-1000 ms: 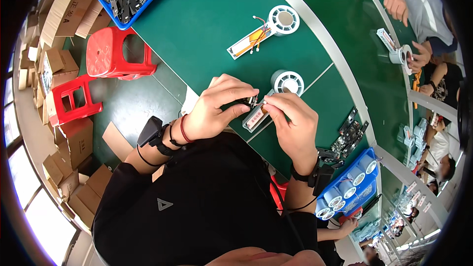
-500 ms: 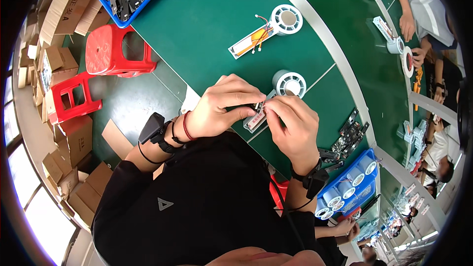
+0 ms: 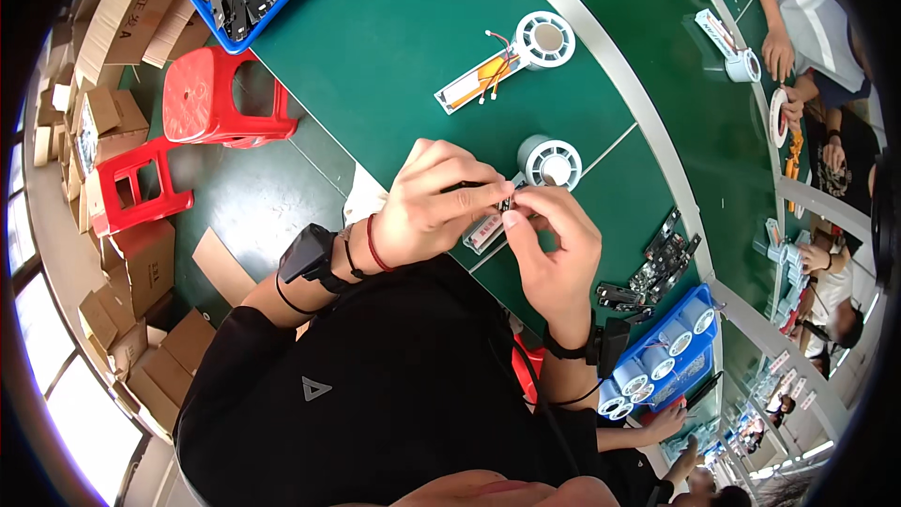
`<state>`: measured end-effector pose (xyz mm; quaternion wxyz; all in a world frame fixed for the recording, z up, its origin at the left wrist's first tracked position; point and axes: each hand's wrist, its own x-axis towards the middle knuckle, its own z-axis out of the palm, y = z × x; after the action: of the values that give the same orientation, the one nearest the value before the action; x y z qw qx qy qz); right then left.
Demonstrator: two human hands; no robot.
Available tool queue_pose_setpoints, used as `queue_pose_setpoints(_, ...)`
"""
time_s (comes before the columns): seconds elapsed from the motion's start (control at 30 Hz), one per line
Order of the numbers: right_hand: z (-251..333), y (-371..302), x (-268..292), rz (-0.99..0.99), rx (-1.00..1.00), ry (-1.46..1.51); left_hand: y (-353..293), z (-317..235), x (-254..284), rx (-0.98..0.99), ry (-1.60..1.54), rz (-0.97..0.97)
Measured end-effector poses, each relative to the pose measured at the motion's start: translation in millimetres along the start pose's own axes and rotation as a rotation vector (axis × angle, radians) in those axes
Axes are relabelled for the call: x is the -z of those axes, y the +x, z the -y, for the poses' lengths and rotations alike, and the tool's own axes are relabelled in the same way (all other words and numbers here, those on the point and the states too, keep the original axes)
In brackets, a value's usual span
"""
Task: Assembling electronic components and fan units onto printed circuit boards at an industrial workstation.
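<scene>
Above a light-blue handheld fan unit (image 3: pixel 550 163), my left hand (image 3: pixel 434 199) pinches a small dark circuit board (image 3: pixel 507 199) between thumb and fingers. My right hand (image 3: pixel 557 253) closes its thumb and forefinger on the same board from the other side, and the fingertips of both hands nearly meet. The fan unit's handle shows partly under my hands, with a pale label strip; the rest is covered. Farther off on the green table (image 3: pixel 394 66) lies a second fan unit (image 3: pixel 544 39), its open handle showing an orange part and loose wires with white plugs.
A blue bin (image 3: pixel 246 38) of black circuit boards stands at the far left. Several loose boards (image 3: pixel 663 263) lie right of my hands, beside a blue tray (image 3: pixel 706 319) of fan housings. Red stools (image 3: pixel 192 99) and cardboard boxes are at left. Co-workers' hands (image 3: pixel 779 52) are across the table.
My fingertips have come closer together around the board, and my right hand has turned slightly. Across the table, a co-worker's fan unit has shifted left.
</scene>
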<state>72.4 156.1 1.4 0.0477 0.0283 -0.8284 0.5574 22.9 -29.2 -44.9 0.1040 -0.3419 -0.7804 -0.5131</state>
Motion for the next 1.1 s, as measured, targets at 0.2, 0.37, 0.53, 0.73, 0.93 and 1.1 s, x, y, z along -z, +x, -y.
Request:
queue_pose_setpoints(0.2, -5, -15, -7, -0.065, -0.267, 0.241, 0, 0, -7, -0.141, 0.203, -0.009)
queue_pose_setpoints(0.37, 4, -11, 1, 0.008, -0.270, 0.093, 2, -6, 1, -0.024, 0.118, 0.059)
queue_pose_setpoints(0.53, -7, -19, 2, -0.230, 0.089, -0.370, -4, -6, 5, 0.233, -0.219, 0.065)
queue_pose_setpoints(0.73, -11, -32, 7, -0.202, -0.025, -0.487, -6, -9, 12, 0.266, -0.326, 0.150)
queue_pose_setpoints(0.93, -26, -26, 10, -0.127, -0.280, 0.097, 1, -5, 17, 0.274, -0.318, 0.204)
queue_pose_setpoints(1.1, -33, -19, 1, -0.136, -0.164, 0.290, 6, -3, 15, 0.289, -0.373, 0.244)
